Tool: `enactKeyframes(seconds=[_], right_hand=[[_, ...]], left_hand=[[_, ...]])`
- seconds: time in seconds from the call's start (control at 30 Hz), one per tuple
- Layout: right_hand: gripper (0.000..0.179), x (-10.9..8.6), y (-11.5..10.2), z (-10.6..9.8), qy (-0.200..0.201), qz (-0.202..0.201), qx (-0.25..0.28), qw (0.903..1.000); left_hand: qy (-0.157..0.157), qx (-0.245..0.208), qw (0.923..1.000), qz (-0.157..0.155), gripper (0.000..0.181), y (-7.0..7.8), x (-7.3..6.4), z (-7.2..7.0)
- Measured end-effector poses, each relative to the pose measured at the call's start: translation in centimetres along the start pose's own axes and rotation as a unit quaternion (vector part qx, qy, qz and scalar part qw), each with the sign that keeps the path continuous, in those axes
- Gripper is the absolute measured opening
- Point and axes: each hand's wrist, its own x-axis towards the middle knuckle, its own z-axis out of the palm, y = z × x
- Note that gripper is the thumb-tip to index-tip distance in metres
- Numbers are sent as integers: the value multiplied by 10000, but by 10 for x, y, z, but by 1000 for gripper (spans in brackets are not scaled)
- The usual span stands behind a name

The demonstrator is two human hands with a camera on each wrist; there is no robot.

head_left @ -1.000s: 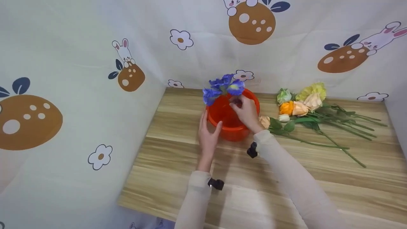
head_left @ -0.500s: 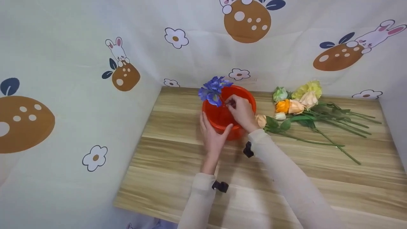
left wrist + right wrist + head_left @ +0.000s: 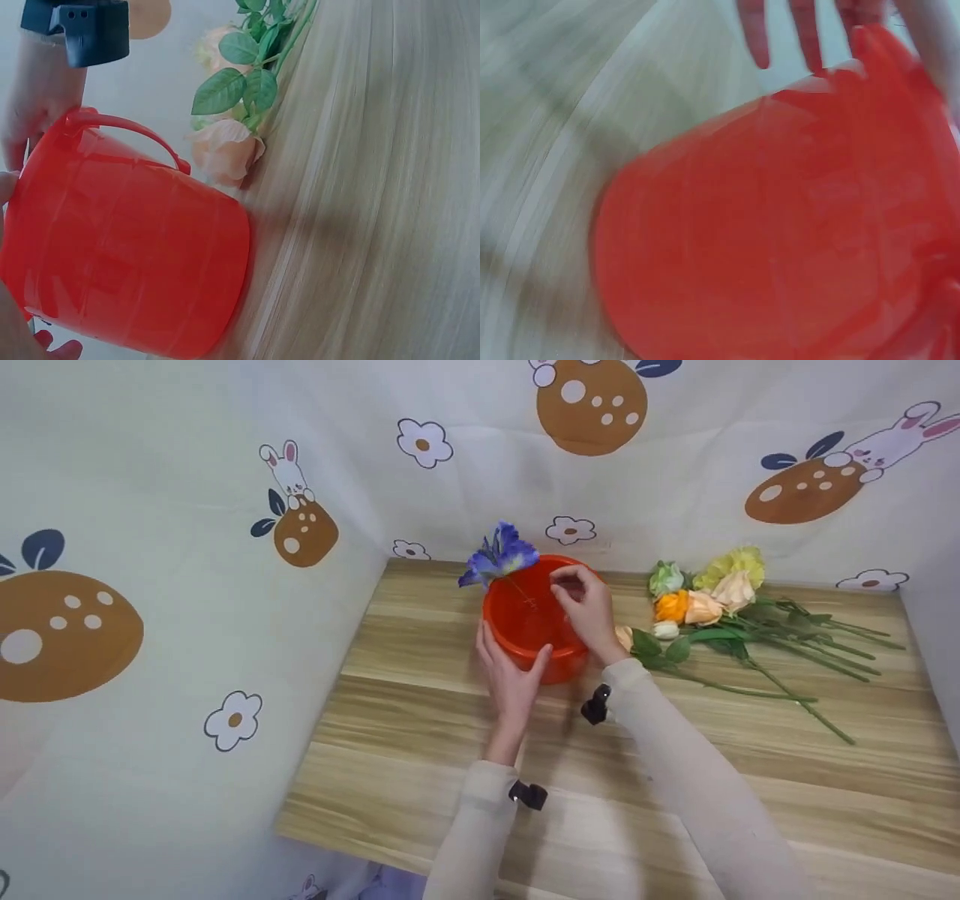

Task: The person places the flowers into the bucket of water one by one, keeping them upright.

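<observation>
Up at ten o'clock on the rim of the red plastic bucket point(image 3: 564, 669), a purple-blue artificial iris point(image 3: 499, 561) leans outward, its thin stem point(image 3: 518, 589) running down into the opening, and this looks very much like the settling-in step! Whether the petals touch the rim, I can't tell. What the next move seems to call for: make sure the iris rests without toppling outward, then lift the right hand point(image 3: 590, 607) clear and take it out toward three o'clock, where an orange rose point(image 3: 673, 606), a ruffled yellow flower point(image 3: 739, 568) and others lie on the table point(image 3: 390, 720), their stalks stretched toward four o'clock. Closest of the lot is a peach rose point(image 3: 623, 637), just beside that hand's wrist. On to the pose: the right hand reaches over the rim from about four o'clock, fingers loosely bent, thumb and forefinger near each other, the stem visibly apart from them, no pinch to be seen. And at seven o'clock, lovely steadying work, the left hand point(image 3: 516, 686) lies along the outer wall, fingers straight, thumb spread wide toward six o'clock, bucket standing upright.
</observation>
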Motion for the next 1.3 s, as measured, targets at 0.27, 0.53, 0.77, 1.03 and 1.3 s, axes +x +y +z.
enactKeyframes(seconds=[0.27,0.53,0.77,1.03,1.3], right_hand=[[29,-8,1,-29,41,289,337,9990],[29,-19,6,-74,228,246,577,9978],[27,-37,0,-112,559,329,619,9960],[29,-58,21,-148,744,365,468,9955],[32,-78,43,-171,830,703,377,9934]], left_hand=[[-38,21,10000,-68,105,-4,-1,3],[-128,-192,9997,-53,106,-4,0,3],[-152,-233,9995,-116,106,-1,0,1],[-248,-268,9988,-335,106,2,0,-2],[-219,-265,9991,-237,106,5,-2,-2]])
